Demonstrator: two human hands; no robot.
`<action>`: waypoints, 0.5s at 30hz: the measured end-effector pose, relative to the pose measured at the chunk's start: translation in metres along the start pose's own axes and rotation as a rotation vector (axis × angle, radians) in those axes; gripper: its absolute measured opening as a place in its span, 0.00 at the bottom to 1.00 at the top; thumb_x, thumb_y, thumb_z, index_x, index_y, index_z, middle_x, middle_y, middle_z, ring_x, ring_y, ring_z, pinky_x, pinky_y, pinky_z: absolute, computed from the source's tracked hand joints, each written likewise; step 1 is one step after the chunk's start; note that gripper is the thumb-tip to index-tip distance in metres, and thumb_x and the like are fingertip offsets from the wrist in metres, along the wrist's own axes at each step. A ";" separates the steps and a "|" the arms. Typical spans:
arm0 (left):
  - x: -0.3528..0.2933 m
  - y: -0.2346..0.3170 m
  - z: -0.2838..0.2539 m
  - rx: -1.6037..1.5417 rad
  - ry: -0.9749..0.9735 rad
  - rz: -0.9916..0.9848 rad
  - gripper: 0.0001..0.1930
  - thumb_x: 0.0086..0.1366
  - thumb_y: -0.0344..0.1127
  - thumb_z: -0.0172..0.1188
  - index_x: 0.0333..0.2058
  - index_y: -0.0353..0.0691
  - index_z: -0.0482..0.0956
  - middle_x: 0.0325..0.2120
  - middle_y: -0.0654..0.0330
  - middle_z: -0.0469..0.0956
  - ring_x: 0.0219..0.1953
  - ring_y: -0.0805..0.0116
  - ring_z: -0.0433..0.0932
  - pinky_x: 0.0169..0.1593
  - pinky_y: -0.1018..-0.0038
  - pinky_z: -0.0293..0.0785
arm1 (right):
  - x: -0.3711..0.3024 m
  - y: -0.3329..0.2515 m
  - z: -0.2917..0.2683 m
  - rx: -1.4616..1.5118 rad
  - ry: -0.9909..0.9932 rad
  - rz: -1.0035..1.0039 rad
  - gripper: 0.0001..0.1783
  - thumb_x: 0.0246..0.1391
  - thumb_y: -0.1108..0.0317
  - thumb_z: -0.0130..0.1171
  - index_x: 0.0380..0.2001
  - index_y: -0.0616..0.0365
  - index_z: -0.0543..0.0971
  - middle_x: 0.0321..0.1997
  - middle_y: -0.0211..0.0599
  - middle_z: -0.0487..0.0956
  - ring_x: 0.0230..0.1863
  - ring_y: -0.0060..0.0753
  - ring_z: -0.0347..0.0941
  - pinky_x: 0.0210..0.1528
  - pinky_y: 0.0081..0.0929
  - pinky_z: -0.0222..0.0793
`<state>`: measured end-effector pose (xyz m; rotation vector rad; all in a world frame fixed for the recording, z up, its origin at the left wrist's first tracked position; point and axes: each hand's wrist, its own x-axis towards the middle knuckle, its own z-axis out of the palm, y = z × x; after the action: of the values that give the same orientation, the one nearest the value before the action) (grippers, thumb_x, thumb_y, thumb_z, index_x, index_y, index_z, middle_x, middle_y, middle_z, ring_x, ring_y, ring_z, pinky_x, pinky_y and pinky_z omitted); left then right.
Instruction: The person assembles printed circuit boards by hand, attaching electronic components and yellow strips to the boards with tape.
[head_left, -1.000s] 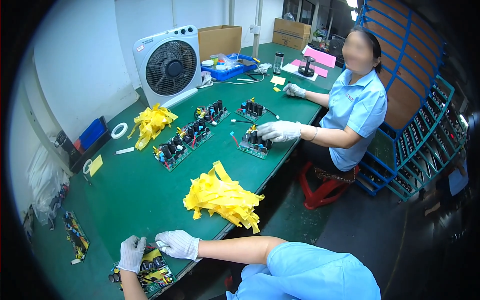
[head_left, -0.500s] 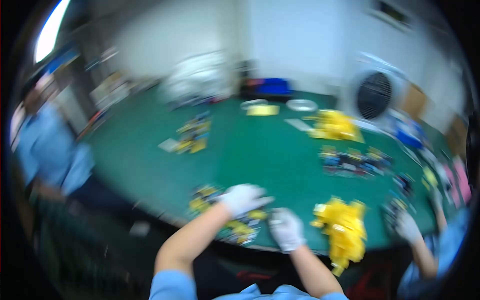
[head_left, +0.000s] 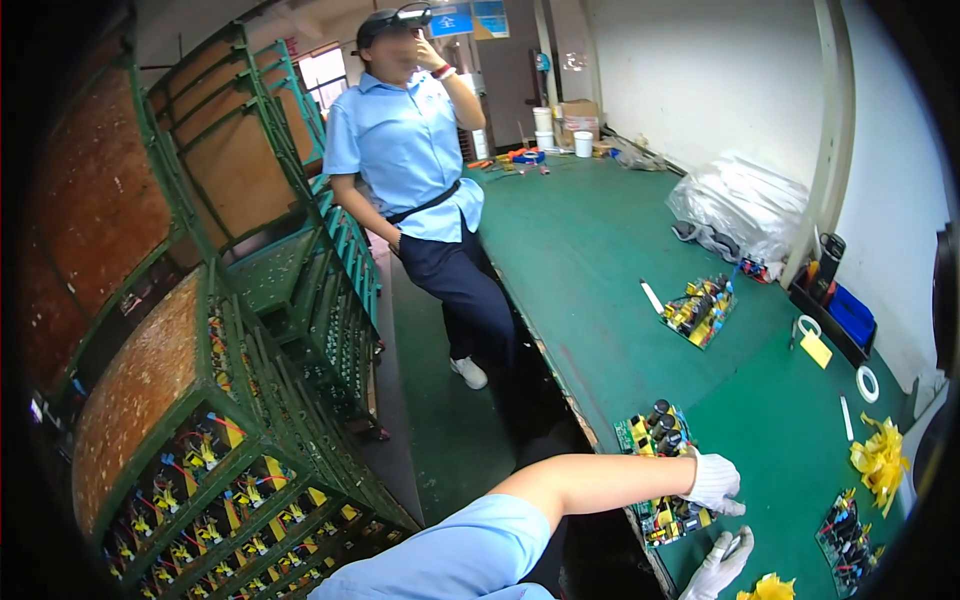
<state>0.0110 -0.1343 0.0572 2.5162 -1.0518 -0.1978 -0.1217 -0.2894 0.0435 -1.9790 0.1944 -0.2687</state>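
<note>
My left hand (head_left: 716, 482), in a white glove, is held over the green table beside two groups of circuit boards, its fingers loosely bent with nothing seen in them. My left forearm passes above the gap between the upper boards (head_left: 655, 430) and the lower boards (head_left: 672, 520), hiding part of both. Just below, my right hand (head_left: 720, 567), gloved too, has its fingers apart and nothing visible in it; its wrist is cut off by the lower edge. Yellow pieces (head_left: 768, 588) lie close to its right.
On the green table (head_left: 560, 260) are another circuit board (head_left: 697, 310), a tape roll (head_left: 867, 384), a yellow pile (head_left: 880, 462) and more boards (head_left: 845, 545) at right. A person (head_left: 410, 150) in a blue shirt stands along its left edge. Racks (head_left: 200, 350) with boards fill the left.
My view has swung far to the left, bringing the racks and the standing person into sight. Both gloved hands now appear toward the lower right, still near the boards.
</note>
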 end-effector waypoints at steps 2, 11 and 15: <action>0.000 0.002 -0.004 -0.013 -0.007 -0.033 0.35 0.65 0.63 0.47 0.18 0.33 0.79 0.14 0.45 0.74 0.21 0.45 0.76 0.28 0.56 0.74 | -0.004 -0.004 -0.002 -0.049 0.050 -0.058 0.25 0.63 0.60 0.57 0.56 0.70 0.69 0.52 0.56 0.75 0.51 0.45 0.74 0.54 0.33 0.71; 0.001 0.001 0.001 -0.036 0.093 -0.078 0.33 0.65 0.60 0.47 0.18 0.33 0.80 0.14 0.46 0.74 0.21 0.45 0.76 0.29 0.57 0.74 | -0.001 0.006 0.004 -0.198 0.204 -0.227 0.17 0.64 0.63 0.54 0.48 0.66 0.76 0.46 0.57 0.79 0.44 0.53 0.77 0.49 0.39 0.74; -0.003 0.004 -0.006 -0.035 0.069 -0.093 0.31 0.64 0.60 0.49 0.20 0.35 0.81 0.16 0.46 0.76 0.23 0.46 0.78 0.31 0.57 0.75 | -0.001 0.004 0.007 -0.211 0.208 -0.299 0.17 0.64 0.63 0.55 0.48 0.66 0.76 0.44 0.57 0.79 0.43 0.51 0.77 0.48 0.37 0.75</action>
<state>0.0080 -0.1324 0.0646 2.5230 -0.8982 -0.1527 -0.1211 -0.2847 0.0373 -2.1871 0.0596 -0.6724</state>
